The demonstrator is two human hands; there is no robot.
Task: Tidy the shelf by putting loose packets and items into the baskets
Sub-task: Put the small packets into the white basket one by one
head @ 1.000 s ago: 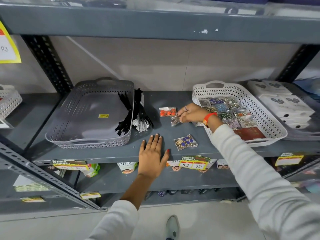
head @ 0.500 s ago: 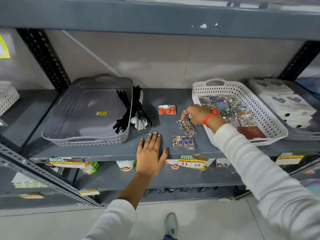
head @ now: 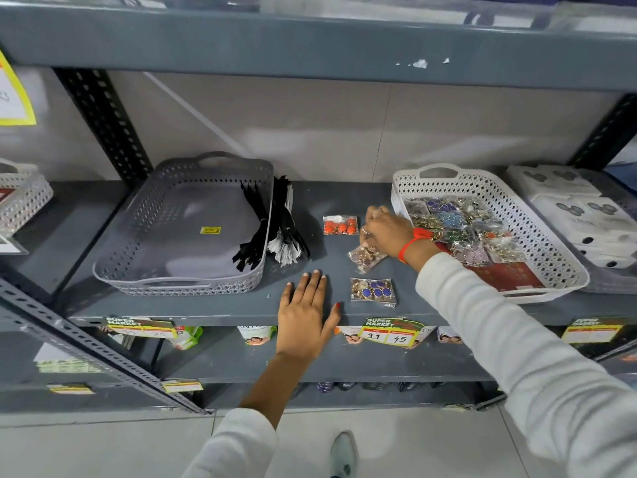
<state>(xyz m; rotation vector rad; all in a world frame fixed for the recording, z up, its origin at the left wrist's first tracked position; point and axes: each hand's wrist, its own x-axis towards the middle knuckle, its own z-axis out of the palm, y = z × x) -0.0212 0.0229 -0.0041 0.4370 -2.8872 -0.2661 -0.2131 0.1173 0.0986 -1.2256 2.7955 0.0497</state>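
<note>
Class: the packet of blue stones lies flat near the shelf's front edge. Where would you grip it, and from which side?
Probably pinch the packet of blue stones by its near right corner, coming from above: it lies flat, and the thin clear edge there is free of stones.

On the grey shelf (head: pixel 193 307) stand two baskets. The grey basket (head: pixel 179 229) is on the left, with black strips (head: pixel 253 232) hanging over its right rim. The white basket (head: pixel 548 243) is on the right and holds many small packets of jewellery. Between the baskets lie three loose packets: an orange one (head: pixel 340 225) far, a pink one (head: pixel 365 257) in the middle, and a blue one (head: pixel 373 291) near. The left hand (head: pixel 306 315) lies flat on the shelf edge, fingers spread. The right hand (head: pixel 387 232) rests with bent fingers on the pink packet. A red band (head: pixel 413 241) is on this wrist.
</note>
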